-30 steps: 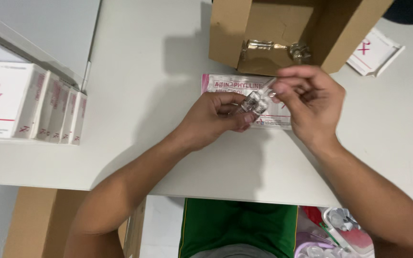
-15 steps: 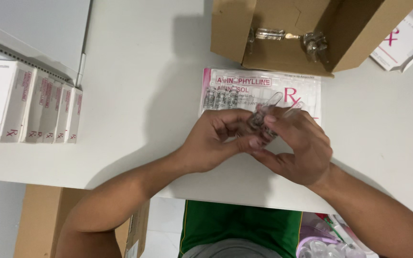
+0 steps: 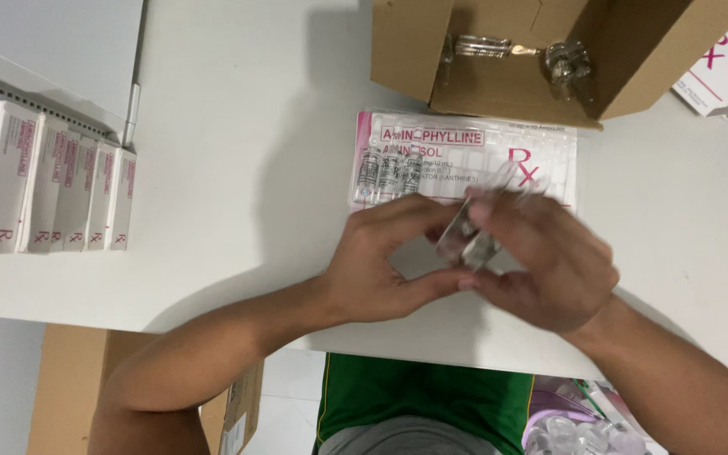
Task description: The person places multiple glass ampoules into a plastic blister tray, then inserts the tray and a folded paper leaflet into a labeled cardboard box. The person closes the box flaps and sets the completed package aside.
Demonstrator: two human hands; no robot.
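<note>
Both hands, left hand [image 3: 381,261] and right hand [image 3: 541,261], pinched glass ampoules [image 3: 469,240] over the tray [image 3: 465,160] near the tabletop's [image 3: 238,168] front edge; three slots looked filled, most empty.

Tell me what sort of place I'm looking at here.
Probably a pharmacy or medicine packing bench: a row of white and pink medicine cartons on a white table, clear glass ampoules between both hands, more in a brown cardboard box.

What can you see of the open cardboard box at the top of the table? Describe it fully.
The cardboard box is plain brown and unprinted, lying open at the table's far edge with its flaps spread. Inside lie a few clear glass ampoules, on their sides. Its near edge meets or slightly overlaps the white and pink ampoule tray. Neither hand touches it.
</note>
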